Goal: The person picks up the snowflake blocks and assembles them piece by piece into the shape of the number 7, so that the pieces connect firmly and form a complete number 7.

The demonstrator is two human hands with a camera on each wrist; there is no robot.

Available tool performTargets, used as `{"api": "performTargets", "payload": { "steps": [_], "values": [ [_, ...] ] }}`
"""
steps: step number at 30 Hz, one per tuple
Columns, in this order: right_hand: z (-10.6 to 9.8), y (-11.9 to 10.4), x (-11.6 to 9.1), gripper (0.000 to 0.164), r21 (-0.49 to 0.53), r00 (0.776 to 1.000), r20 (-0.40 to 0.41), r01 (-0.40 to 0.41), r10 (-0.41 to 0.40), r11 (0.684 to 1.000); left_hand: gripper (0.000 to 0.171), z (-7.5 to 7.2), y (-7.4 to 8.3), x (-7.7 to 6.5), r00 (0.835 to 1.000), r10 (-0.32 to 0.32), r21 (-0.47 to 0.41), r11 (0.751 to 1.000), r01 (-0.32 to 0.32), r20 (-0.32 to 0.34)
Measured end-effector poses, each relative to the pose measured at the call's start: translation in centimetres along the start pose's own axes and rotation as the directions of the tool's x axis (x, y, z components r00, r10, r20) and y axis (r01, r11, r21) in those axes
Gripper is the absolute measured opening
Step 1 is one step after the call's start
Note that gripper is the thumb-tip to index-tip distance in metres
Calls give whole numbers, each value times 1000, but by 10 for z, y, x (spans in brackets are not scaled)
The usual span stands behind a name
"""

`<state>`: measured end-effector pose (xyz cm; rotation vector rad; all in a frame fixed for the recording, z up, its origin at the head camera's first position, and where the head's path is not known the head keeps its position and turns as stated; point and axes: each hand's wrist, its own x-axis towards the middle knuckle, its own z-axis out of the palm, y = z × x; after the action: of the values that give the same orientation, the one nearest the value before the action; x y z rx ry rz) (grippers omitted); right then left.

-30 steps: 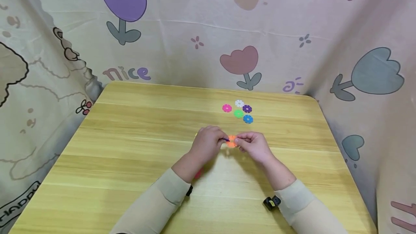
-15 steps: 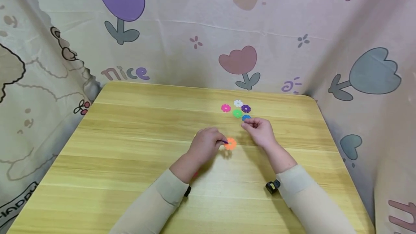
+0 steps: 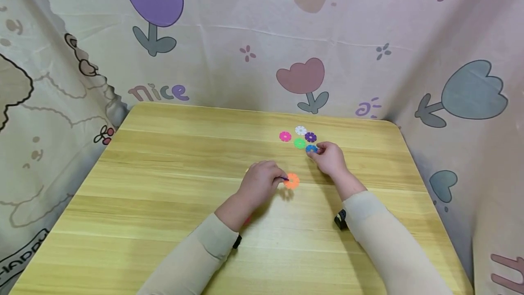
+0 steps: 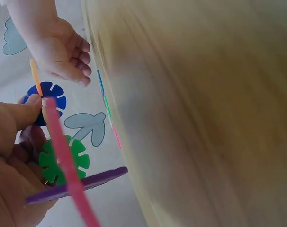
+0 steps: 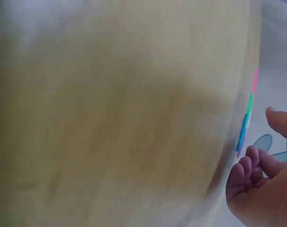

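My left hand (image 3: pixel 262 181) pinches a string of slotted flower-shaped plastic discs, held above the table. At its end an orange disc (image 3: pixel 292 181) sticks out to the right. In the left wrist view the thumb lies on a dark blue disc (image 4: pixel 60 100), with a green disc (image 4: pixel 79 153), a purple disc (image 4: pixel 103 177) and a pink disc (image 4: pixel 63 146) nearer the camera. My right hand (image 3: pixel 330 158) is at a light blue disc (image 3: pixel 311 148) on the table, thumb and forefinger on either side of it. The right wrist view shows thumb and fingers (image 5: pixel 245 164) apart.
Beside the light blue disc on the wooden table (image 3: pixel 163 158) lie a pink disc (image 3: pixel 285 136), a white disc (image 3: pixel 300 130), a purple disc (image 3: pixel 310 137) and a green disc (image 3: pixel 299 143). A patterned curtain (image 3: pixel 229 72) hangs behind the table.
My right hand has let go of the orange disc and moved up and right to the light blue disc. The left hand stays nearly in place with its string of discs.
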<state>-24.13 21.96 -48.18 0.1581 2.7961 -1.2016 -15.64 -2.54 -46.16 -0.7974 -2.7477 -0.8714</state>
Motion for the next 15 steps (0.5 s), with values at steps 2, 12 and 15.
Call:
{"api": "performTargets", "payload": {
  "steps": [2, 12, 15],
  "values": [
    [1, 1, 3, 55, -32, 1000, 8, -6, 6, 999, 7, 0, 0, 0, 1000, -2, 1, 1000, 2, 4],
    [5, 1, 13, 54, -136, 1000, -1, -28, 29, 990, 7, 2, -2, 0, 1000, -11, 0, 1000, 11, 7],
    [6, 1, 14, 53, -164, 999, -5, -34, 34, 986, 7, 2, -2, 0, 1000, -9, 1, 1000, 9, 3]
  ]
}}
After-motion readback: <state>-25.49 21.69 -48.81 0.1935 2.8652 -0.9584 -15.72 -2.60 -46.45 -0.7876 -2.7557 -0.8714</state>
